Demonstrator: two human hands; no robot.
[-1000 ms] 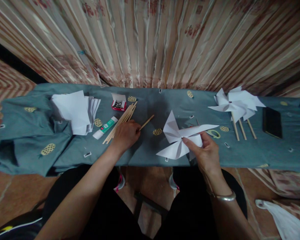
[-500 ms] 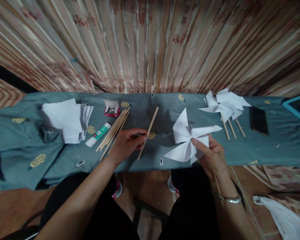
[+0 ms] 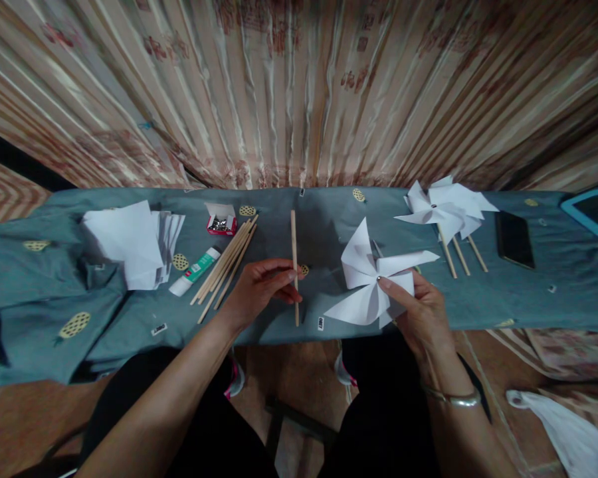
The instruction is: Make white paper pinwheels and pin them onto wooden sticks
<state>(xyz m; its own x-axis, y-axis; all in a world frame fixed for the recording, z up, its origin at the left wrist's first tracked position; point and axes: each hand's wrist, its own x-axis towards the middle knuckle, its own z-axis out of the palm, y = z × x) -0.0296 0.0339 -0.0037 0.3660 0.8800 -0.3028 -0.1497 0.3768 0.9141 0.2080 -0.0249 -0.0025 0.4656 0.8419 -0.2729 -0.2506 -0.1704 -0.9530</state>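
Note:
Between its thumb and fingers, my left hand [image 3: 265, 287] pinches a thin wooden stick [image 3: 294, 242], held nearly upright in the view. My right hand [image 3: 418, 302] grips a white paper pinwheel [image 3: 361, 292], its thumb at the metal pin in the centre; the fingers behind the paper are partly hidden. The pinwheel and the stick are apart. Just left of my left hand lies a bundle of wooden sticks [image 3: 226, 262]. Beyond it stands an open red box [image 3: 222, 220] of small shiny metal pins, and a green and white glue tube [image 3: 194, 272] lies beside the sticks.
A stack of white paper [image 3: 122, 239] lies on the left of the cloth-covered table [image 3: 269, 199]. Several pinwheels on sticks [image 3: 456, 206] rest at the right, near a dark phone [image 3: 515, 239] and a blue-framed device [image 3: 595, 211]. A pleated curtain [image 3: 299, 93] hangs behind.
The stick in my left hand has turned from leaning right to nearly upright. My right hand still holds the pinwheel in almost the same place.

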